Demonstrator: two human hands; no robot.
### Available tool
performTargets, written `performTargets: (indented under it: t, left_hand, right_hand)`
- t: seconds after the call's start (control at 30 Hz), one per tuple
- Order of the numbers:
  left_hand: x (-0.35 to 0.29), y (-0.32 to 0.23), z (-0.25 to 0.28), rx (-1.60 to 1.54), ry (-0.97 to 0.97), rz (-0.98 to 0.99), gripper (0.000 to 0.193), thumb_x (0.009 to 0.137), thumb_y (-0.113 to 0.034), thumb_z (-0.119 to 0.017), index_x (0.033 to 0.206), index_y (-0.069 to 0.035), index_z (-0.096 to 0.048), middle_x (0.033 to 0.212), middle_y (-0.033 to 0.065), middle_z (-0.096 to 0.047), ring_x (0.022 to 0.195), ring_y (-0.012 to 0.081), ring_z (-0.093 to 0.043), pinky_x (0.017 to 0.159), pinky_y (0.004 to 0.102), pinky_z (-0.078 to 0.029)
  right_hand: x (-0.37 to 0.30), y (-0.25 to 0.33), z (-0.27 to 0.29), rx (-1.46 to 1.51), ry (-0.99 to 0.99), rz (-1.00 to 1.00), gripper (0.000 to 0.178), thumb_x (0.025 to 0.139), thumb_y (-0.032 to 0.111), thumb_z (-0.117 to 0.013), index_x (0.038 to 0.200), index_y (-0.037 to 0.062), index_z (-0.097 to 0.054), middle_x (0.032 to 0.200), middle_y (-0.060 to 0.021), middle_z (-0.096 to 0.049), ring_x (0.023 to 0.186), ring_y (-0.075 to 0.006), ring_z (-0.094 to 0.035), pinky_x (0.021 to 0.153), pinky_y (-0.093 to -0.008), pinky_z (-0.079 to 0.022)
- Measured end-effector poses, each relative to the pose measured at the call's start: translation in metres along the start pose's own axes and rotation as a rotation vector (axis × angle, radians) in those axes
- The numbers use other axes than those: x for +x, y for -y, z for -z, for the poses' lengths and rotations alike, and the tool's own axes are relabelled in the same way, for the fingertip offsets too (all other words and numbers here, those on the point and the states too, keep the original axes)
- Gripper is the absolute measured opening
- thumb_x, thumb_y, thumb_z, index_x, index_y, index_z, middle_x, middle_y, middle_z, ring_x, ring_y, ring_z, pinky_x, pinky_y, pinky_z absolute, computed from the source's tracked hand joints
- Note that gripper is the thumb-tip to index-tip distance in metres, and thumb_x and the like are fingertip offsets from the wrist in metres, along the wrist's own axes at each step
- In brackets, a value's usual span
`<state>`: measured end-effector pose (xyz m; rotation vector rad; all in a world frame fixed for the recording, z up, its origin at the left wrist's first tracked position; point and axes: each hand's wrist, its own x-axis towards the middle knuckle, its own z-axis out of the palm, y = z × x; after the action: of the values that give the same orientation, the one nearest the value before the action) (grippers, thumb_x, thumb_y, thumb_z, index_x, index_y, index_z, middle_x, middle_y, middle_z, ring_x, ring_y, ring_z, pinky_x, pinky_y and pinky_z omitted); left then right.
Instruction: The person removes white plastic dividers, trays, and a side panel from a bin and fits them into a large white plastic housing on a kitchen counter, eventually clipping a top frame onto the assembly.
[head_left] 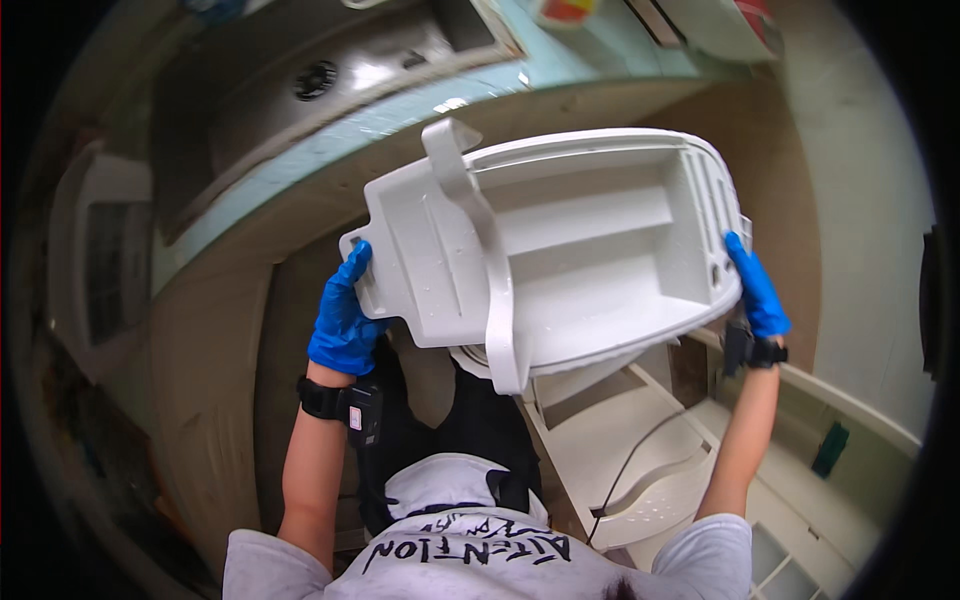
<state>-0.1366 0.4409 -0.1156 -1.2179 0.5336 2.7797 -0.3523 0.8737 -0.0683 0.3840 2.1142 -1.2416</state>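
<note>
Left hand (345, 318) and right hand (760, 290) grasp one bin (590, 215) mid-frame, holds partly hidden; upper left, one cut-off, seemingly metal sink (375, 80).

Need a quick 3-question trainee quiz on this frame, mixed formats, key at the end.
1. True or false: the left hand and the right hand both hold the white plastic container.

2. Multiple choice: in which part of the picture is the metal sink?
a) lower right
b) upper left
c) lower left

3. Fill in: the gloves on both hands are ____ in colour.

Key: 1. True; 2. b; 3. blue.
</note>
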Motion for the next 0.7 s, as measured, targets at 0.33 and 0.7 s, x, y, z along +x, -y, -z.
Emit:
performTargets:
  t: [0.33, 0.7]
  left_hand:
    - [-0.123, -0.171, 0.077, 0.963, 0.202, -1.329, 0.069, 0.067, -0.002, -0.067, 0.127, -0.007, -0.034, 0.132, 0.0071, -0.036, 0.118, 0.0206, -0.038, 0.101, 0.0355, -0.029]
    - [-0.417, -0.451, 0.122, 0.090, -0.227, -1.577, 0.043, 0.088, -0.025, -0.046, 0.124, -0.003, -0.038, 0.119, 0.0134, -0.048, 0.106, 0.0234, -0.050, 0.088, 0.0347, -0.044]
  right_hand:
    - [-0.043, 0.133, -0.140, 0.265, 0.184, 0.477, 0.053, 0.089, 0.034, -0.045, 0.130, 0.0012, -0.033, 0.129, -0.0087, -0.040, 0.115, -0.0165, -0.040, 0.098, -0.0293, -0.031]
    - [-0.193, 0.528, -0.517, 0.010, 0.630, 0.928, 0.052, 0.087, 0.037, -0.047, 0.129, 0.0079, -0.039, 0.124, -0.0035, -0.045, 0.113, -0.0113, -0.041, 0.092, -0.0233, -0.033]
